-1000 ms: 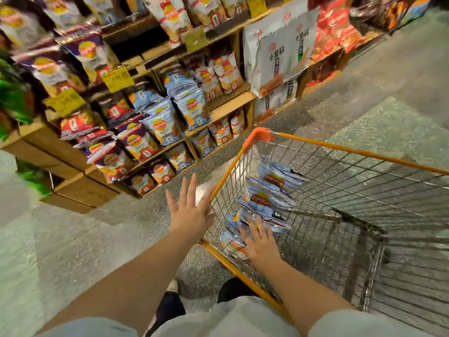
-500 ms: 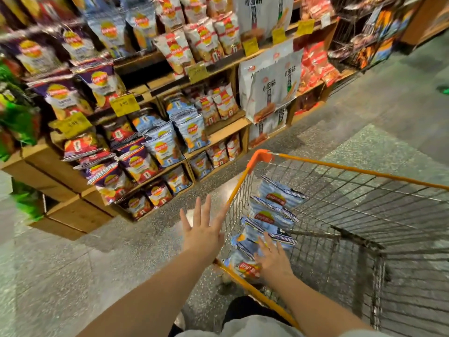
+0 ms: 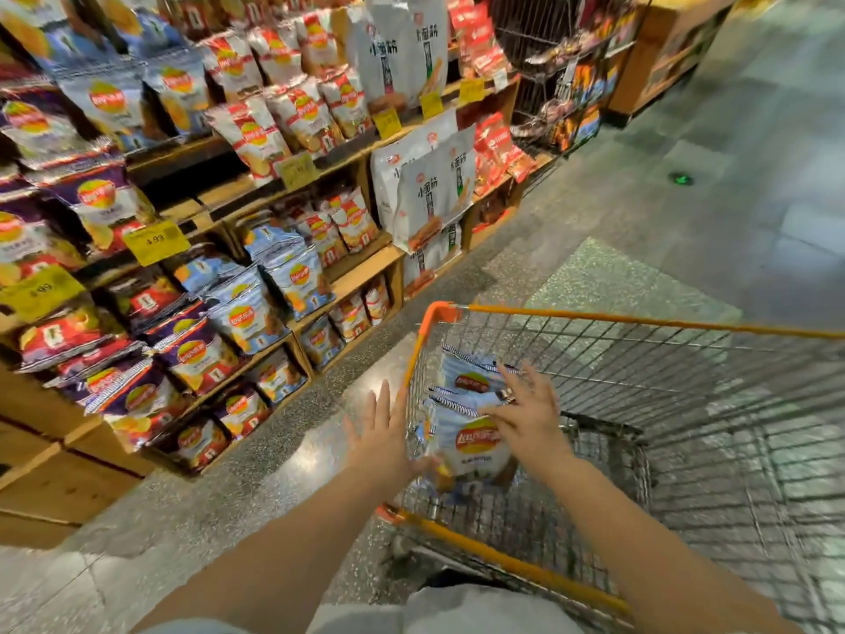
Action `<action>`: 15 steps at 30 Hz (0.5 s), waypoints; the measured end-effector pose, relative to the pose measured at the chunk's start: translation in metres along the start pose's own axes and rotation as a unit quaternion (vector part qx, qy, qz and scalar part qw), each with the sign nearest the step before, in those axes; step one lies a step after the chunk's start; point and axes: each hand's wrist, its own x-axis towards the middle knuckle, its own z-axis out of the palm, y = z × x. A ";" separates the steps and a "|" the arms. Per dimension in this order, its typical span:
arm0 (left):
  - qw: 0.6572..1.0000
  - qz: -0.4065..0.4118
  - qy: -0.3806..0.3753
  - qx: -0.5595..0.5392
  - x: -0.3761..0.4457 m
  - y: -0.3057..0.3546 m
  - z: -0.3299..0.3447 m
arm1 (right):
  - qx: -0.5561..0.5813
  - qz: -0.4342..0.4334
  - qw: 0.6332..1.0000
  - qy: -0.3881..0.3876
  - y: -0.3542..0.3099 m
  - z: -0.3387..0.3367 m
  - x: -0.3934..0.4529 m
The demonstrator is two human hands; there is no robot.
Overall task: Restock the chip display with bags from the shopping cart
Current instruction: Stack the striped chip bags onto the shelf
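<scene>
Chip bags (image 3: 473, 407) in pale blue lie stacked inside the shopping cart (image 3: 594, 316), against its wire wall nearest the chip display (image 3: 256, 286). Right hand (image 3: 526, 416) reaches down among them, fingers spread over the topmost bags, its grip not closed on any. Left hand (image 3: 382, 434) hangs flat and spread just outside the cart's orange rim, beside that same wall. Beyond the cart, wooden shelves hold rows of bags with yellow price tags (image 3: 154, 242); speckled floor (image 3: 192, 510) runs between cart and shelves.
</scene>
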 end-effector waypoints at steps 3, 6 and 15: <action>0.997 0.046 0.000 -0.069 0.005 0.006 -0.016 | 0.077 0.030 0.995 0.051 -0.002 -0.034 0.020; 0.984 0.118 0.021 -0.135 0.009 0.018 -0.036 | 0.145 0.052 0.984 0.092 -0.007 -0.064 0.035; 0.877 0.207 0.029 -0.431 0.011 0.038 -0.074 | 0.216 0.125 0.964 0.092 -0.029 -0.112 0.075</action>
